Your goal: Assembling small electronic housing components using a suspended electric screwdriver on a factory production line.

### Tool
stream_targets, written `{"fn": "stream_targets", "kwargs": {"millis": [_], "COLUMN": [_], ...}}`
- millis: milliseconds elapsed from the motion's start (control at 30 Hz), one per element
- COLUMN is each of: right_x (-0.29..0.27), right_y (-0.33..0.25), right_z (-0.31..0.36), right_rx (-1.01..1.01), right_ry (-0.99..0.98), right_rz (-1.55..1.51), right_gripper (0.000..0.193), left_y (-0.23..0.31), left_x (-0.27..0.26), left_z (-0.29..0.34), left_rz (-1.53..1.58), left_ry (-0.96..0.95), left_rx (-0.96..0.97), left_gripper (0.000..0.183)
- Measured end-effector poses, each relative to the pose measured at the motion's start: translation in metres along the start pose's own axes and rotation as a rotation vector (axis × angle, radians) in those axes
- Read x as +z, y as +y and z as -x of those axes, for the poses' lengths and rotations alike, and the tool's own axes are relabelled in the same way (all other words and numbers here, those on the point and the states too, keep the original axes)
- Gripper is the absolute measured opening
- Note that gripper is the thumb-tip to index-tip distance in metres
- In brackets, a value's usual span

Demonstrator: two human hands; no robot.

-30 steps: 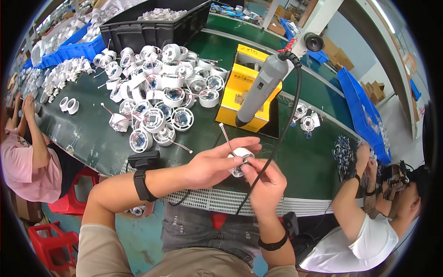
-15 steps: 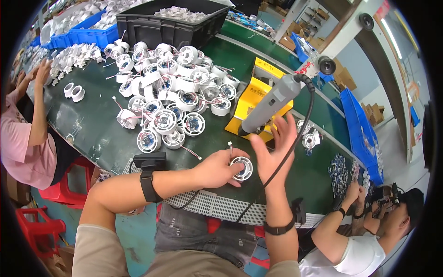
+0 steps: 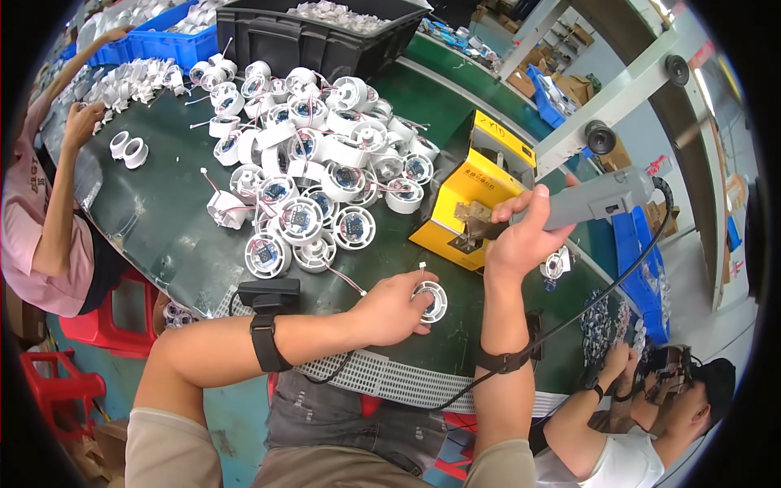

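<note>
My left hand (image 3: pixel 394 309) is closed around a round white plastic housing (image 3: pixel 440 302) with a blue circuit board inside, near the table's front edge. A short wire with a white plug sticks up beside its fingers. In my right hand (image 3: pixel 521 244) is a grey electric screwdriver (image 3: pixel 598 199), tilted nearly level, its black cord looping down past my forearm. Its dark tip end points left at the metal front of a yellow box (image 3: pixel 464 191); whether the tip touches the metal I cannot tell.
A heap of similar white housings (image 3: pixel 317 154) with wires covers the table's middle left. Behind it stands a black crate (image 3: pixel 317 41) of small white parts. Two white rings (image 3: pixel 128 150) lie at the left. Co-workers sit on both sides; a blue tray (image 3: pixel 643 268) stands at the right.
My right hand has gone from open beside the upright screwdriver to gripping it, and the tool has swung over to nearly level. My left hand still holds the housing.
</note>
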State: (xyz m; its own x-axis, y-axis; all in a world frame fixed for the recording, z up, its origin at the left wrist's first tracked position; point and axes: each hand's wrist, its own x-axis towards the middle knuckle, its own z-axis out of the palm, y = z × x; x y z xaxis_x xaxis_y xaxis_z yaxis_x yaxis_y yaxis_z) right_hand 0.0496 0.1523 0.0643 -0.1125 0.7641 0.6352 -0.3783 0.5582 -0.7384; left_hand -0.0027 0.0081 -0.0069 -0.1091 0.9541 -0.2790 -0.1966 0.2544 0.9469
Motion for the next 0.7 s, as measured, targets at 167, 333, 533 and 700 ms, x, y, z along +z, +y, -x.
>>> {"fn": "stream_targets", "kwargs": {"millis": [167,333,533,700], "right_x": [0.000,0.003,-0.001,-0.011], "right_y": [0.002,0.003,-0.002,-0.031], "right_z": [0.000,0.002,0.011,0.042], "right_rx": [-0.043,-0.012,0.038,0.165], "right_ry": [-0.019,0.021,-0.073,-0.065], "right_rz": [-0.018,0.000,0.044,-0.098], "right_gripper": [0.038,0.038,0.039,0.047], "left_y": [0.003,-0.002,-0.003,0.000], "left_x": [0.001,0.002,0.002,0.001], "left_z": [0.002,0.000,-0.002,-0.001], "left_rz": [-0.004,0.030,0.041,0.066], "left_ry": [0.004,0.017,0.042,0.052], "left_rx": [-0.012,0.002,-0.002,0.003], "left_gripper": [0.039,0.039,0.036,0.035]}}
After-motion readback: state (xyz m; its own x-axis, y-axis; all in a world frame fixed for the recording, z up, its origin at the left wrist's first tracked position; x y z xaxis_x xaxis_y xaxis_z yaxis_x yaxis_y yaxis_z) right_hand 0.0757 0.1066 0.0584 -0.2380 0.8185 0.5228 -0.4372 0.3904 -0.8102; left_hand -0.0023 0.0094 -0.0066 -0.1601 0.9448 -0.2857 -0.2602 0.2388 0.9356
